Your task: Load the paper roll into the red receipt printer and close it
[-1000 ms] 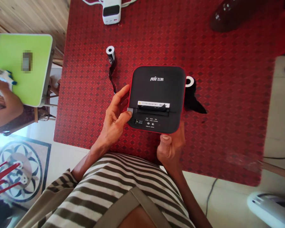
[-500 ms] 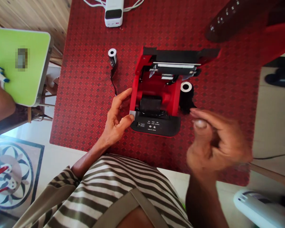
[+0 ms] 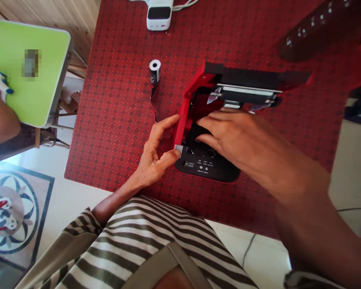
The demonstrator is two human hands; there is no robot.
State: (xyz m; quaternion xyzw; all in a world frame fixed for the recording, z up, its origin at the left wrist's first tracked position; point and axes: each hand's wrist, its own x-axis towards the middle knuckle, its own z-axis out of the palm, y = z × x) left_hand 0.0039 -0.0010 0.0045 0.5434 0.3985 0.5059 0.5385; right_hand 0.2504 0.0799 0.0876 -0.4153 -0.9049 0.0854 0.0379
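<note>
On the red mat [image 3: 108, 132], my left hand [image 3: 152, 160] pinches the printer [image 3: 210, 170], and my spread right hand [image 3: 231, 136] could jar its raised lid [image 3: 246, 78].

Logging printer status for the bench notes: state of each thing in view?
thermal receipt printer: lid open, red interior showing
left hand: thumb on grey tab, fingers along the printer's side
right hand: fingers extended over the open compartment
paper roll: standing on end on the red mat, strip trailing
white device: lying on the mat, cables attached
</note>
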